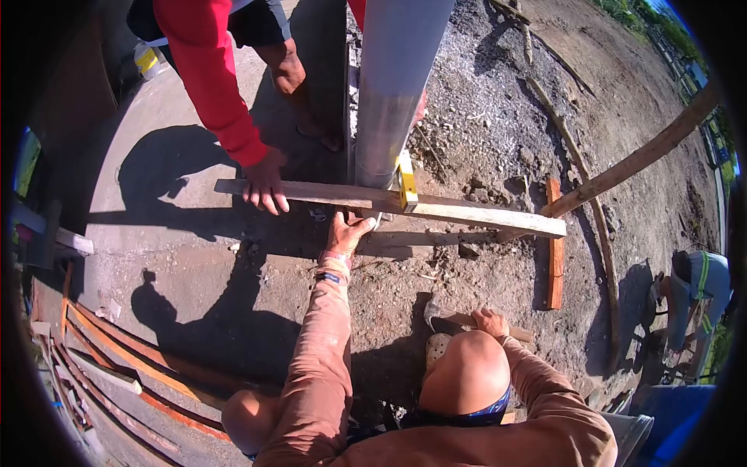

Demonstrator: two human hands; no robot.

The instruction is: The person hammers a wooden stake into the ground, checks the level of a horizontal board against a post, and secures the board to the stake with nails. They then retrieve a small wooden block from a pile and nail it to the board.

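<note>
My left hand [348, 233] is closed at the near edge of a long wooden board [475, 214], just left of a grey metal post [393, 101]; some of its fingers are hidden. With my right hand [490, 322] I grip the wooden handle of a hammer [451, 315], its head low over the ground by my shoe [436, 349]. A yellow spirit level [406, 183] rests against the board beside the post's base. Across from me, a co-worker's hand [267, 183], in a red sleeve, presses on the board's left end.
A thick pole [638, 156] slants to the board's right end, near a reddish wooden strip [555, 249]. Several wooden strips [148, 358] lie at lower left. Gravel [482, 101] spreads behind the post. A wheelbarrow-like object [692, 296] stands at far right.
</note>
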